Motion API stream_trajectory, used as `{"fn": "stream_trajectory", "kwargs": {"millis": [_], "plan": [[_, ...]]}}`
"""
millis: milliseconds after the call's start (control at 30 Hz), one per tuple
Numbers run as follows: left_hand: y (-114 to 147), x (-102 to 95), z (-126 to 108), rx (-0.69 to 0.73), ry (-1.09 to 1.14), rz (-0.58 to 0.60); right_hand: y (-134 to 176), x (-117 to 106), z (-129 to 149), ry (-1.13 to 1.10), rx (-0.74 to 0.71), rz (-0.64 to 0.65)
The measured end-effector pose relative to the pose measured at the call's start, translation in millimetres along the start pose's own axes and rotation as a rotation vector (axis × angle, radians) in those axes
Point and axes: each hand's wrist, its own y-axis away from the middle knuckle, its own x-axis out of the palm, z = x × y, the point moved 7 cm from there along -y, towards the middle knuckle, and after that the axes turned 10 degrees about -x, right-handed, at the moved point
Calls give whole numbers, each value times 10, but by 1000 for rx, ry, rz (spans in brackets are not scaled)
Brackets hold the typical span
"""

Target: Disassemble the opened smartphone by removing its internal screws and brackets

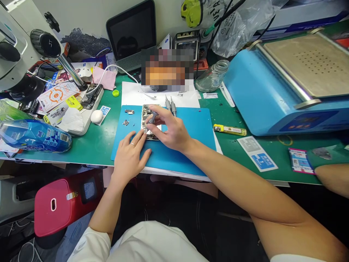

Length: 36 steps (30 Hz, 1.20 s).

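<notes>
An opened phone [143, 117] with its inner boards bare lies on a blue mat [191, 127]. My right hand [171, 129] pinches a small grey screwdriver [153, 117], held over the phone with its tip pointing down at it; the tip itself is too small to make out. My left hand [131, 154] rests on the mat with fingers stretched out, the fingertips at the phone's lower left edge. Small phone parts [129, 111] and a square piece [125, 123] sit left of the phone. Beyond my right fingers lie two more screwdrivers [170, 105].
A blue machine [245, 94] fills the right side, with a yellow cutter [229, 129] before it. On the left are a microscope [46, 43], a blue bottle [35, 136] and clutter. A glass jar [212, 76] stands behind the mat. Another person's arm [332, 178] shows at far right.
</notes>
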Motion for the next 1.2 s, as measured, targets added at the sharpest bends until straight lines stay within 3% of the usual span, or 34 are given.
{"fn": "stream_trajectory", "kwargs": {"millis": [1200], "plan": [[-4,-4,-12,3,-15,1,-9,-16,-15,8,13,4]]}}
